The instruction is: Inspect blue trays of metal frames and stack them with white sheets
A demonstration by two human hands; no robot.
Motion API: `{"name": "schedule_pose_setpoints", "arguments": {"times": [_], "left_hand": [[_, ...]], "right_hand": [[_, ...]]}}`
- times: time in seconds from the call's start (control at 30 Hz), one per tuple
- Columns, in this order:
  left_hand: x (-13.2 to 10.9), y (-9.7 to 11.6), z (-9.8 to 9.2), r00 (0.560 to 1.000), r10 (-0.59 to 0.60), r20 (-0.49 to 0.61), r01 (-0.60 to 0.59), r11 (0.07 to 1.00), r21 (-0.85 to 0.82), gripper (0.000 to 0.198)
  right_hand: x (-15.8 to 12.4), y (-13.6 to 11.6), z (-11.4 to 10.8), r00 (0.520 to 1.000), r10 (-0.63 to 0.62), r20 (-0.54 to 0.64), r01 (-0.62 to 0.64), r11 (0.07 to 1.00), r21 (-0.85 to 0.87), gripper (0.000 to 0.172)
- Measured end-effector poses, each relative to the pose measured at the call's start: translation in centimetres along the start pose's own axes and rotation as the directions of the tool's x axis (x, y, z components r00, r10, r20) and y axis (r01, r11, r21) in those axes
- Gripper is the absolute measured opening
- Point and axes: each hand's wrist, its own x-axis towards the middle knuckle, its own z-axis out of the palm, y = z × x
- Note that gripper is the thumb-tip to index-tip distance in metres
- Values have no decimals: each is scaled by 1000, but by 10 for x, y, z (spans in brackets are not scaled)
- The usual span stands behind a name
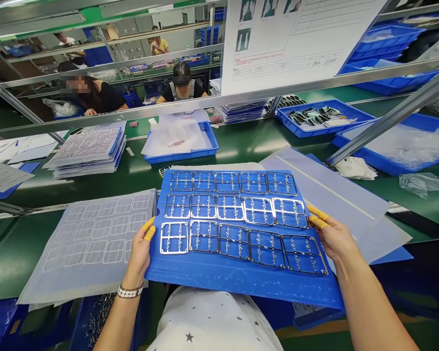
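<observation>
The left hand point(141, 251) and right hand point(332, 239) gripped opposite side edges of a blue tray point(241, 287), its long axis running crosswise between them, with metal frames point(229, 207) lying on top.

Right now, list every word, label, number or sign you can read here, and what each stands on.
Paper sheet above the bench: printed table, red lines and pen marks, all too small to read.
Blue plastic tray to the right: small mark on its rim, too blurred to read.
Blue plate being held: no legible text.
Nothing here can be quoted.
</observation>
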Motion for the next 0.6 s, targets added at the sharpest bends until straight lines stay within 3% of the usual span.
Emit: {"name": "schedule_pose_setpoints", "arguments": {"times": [0.27,0.6], "left_hand": [[-11,1,9,1000,20,18,-19,999,-41,59],[-18,-3,24,995,88,49,-84,994,-73,45]], "right_hand": [[-4,-5,-2,999,10,-36,-11,1000,-18,28],[17,6,-16,999,6,-31,-9,995,-97,35]]}}
